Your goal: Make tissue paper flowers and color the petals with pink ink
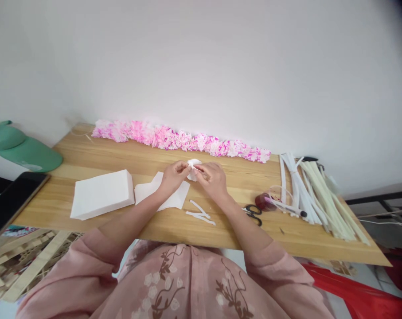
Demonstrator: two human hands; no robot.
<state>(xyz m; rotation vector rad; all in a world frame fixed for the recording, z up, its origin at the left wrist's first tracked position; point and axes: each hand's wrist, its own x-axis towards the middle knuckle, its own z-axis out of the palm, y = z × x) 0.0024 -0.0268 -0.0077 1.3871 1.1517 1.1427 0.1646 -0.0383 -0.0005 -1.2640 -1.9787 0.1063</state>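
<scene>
Over the middle of the wooden table (87, 157), my left hand (174, 174) and my right hand (213, 176) meet, both pinching a small white folded piece of tissue paper (193, 167) between their fingertips. Just below my left hand lies a loose white tissue sheet (172, 199). A thick stack of white tissue paper (102, 193) sits to the left of it. A few thin white paper strips (201, 213) lie under my right wrist.
A row of pink-and-white tissue flowers (181, 139) runs along the wall. Black scissors (254, 213), a small red-filled container (262, 201) and a bundle of white sticks (315, 192) lie to the right. A green cap (21, 148) and dark tablet (11, 199) are at left.
</scene>
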